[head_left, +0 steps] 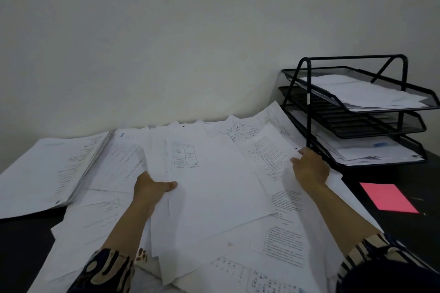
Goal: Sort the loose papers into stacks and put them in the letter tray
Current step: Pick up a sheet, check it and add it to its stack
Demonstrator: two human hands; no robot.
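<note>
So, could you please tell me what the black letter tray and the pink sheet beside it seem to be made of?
The letter tray looks like black-coated metal: thin tube frame, and shelf walls that look like fine mesh. The pink sheet seems to be matte paper or thin card: it lies flat on the dark desk with crisp edges and no shine.

- Black wire-mesh letter tray (357,112): one unit, three tiers. The top and bottom tiers each hold white papers; the contents of the middle tier cannot be confirmed.
- Pink rectangular paper note (388,198): one.
- Thick stack of white printed sheets (45,169): one, at the left.
- Loose white printed sheets (219,183): more than a dozen, overlapping; an exact count is not possible.
- Bare hands: two, left hand (150,188) and right hand (309,166).
- Patterned sleeves (107,271): two.
</note>
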